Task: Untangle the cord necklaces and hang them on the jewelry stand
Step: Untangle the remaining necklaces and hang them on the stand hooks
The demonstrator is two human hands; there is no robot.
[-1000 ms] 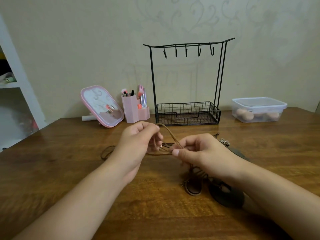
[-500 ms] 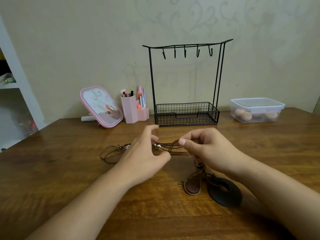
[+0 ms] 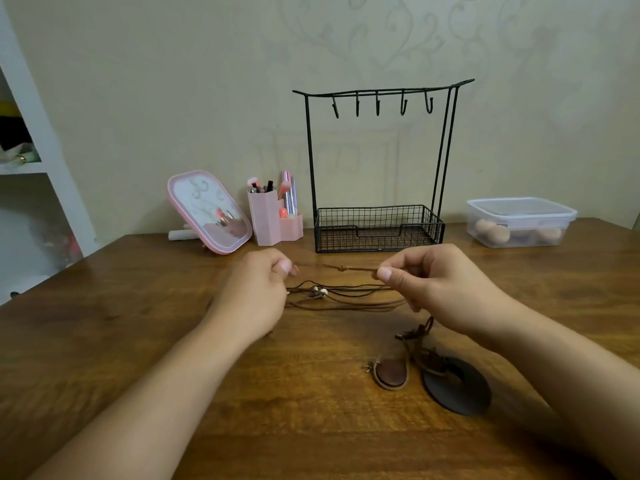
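Fingers: left hand [image 3: 254,292] and right hand [image 3: 429,285] each pinched one brown cord [image 3: 341,268], taut between them above the table [image 3: 138,341] | cord necklaces [image 3: 346,297] lay bunched below, pendants [image 3: 433,379] near the right wrist | jewelry stand [image 3: 377,168] hooks bare | risk: a hard pull would likely tighten the knot.

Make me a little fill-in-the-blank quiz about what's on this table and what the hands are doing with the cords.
1. The left hand and right hand stretch a brown cord that has a small ____ at its middle.
2. The black stand has ____ hooks, all bare.
3. The round dark pendant lies on the ____.
4. The clear lidded box sits to the ____ of the stand.

Missing words: knot; five; table; right
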